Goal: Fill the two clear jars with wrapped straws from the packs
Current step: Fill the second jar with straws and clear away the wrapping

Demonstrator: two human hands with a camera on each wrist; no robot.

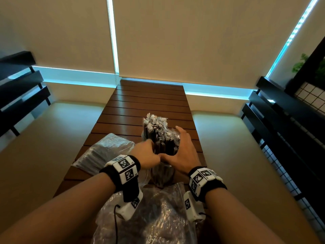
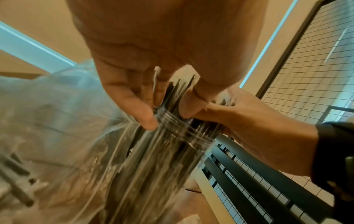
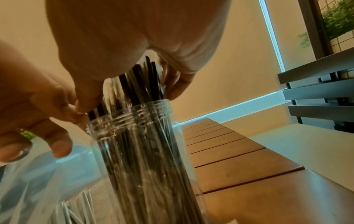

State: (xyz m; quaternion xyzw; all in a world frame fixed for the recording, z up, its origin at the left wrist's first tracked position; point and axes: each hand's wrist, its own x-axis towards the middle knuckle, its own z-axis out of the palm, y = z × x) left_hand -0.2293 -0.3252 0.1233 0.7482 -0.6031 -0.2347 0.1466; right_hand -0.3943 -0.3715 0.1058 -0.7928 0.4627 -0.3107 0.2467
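A clear jar stands on the wooden table near me, packed with dark wrapped straws that stick out above its threaded rim. My left hand pinches the straw tops from the left, thumb and fingers curled on them. From the right, my right hand wraps the same bundle, thumb in front and fingers behind. A second jar of wrapped straws stands right behind the first.
One crinkled plastic pack with straws lies on the table to the left. Another plastic pack lies at the near edge under my wrists. Black slatted benches flank the narrow table on both sides.
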